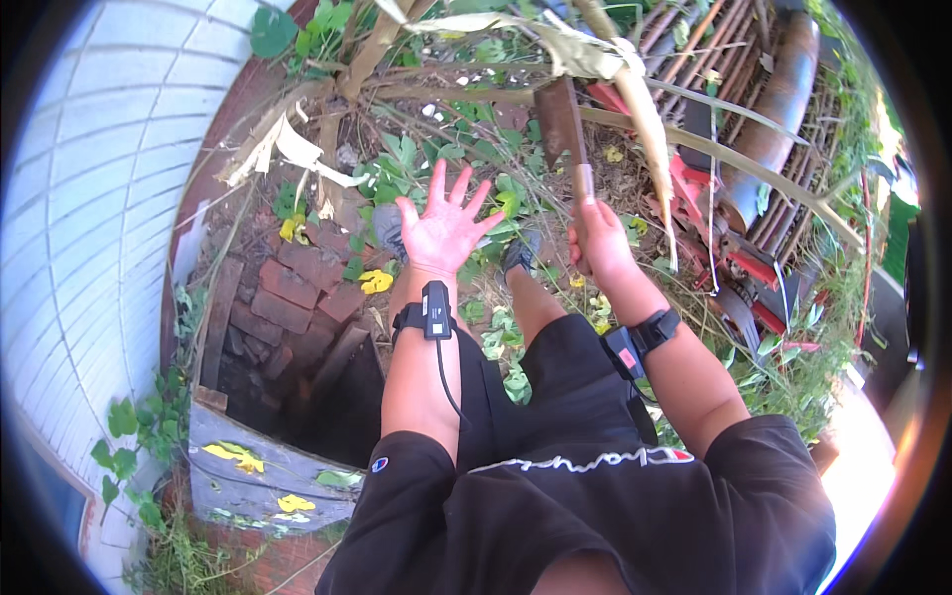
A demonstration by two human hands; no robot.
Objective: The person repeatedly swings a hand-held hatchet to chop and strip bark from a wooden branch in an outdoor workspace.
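Observation:
My left hand (pixel 444 234) is held out with the palm up and fingers spread; it holds nothing. My right hand (pixel 601 242) grips the handle of a rusty, broad-bladed chopping knife (pixel 559 123), whose blade points away from me. Just beyond the blade tip hangs a splintered branch (pixel 647 111) with torn pale bark; I cannot tell whether they touch. Left of my left hand, another broken branch (pixel 286 149) shows split, pale wood. Green leafy vines (pixel 401 156) lie under and beyond both hands.
White tiled wall (pixel 111 186) on the left. Bricks (pixel 282 309) lie by a dark pit framed with boards. At right are red metal machinery (pixel 692 193), a rusty cylinder (pixel 773 126) and stacked rods (pixel 688 44). A thin bare branch (pixel 773 178) crosses in front of them.

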